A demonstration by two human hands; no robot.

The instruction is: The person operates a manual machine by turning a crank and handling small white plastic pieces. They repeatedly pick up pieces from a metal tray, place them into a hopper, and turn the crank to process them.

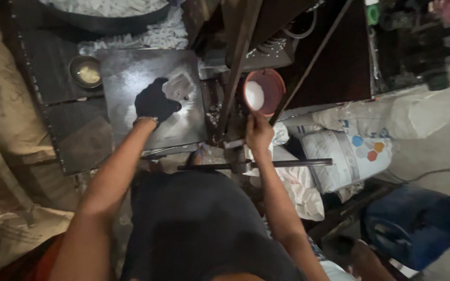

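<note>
Dim workshop, dark metal plate (131, 125) on bench. Left hand (153, 102), black-gloved, fingers spread flat on pale powder patch (179, 86) at plate middle. Right hand (259, 131) fingers closed on lower rim of reddish bowl (264, 91) holding white powder, beside upright machine post (235, 78). Small metal cup (86, 71) left of plate. White sacks (347, 153) at right.

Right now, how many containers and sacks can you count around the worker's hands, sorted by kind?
Round reddish bowl with white powder, held by the right hand: 1
Small metal bowl: 1
White printed sack: 1
Blue drum: 1
Total: 4
</note>
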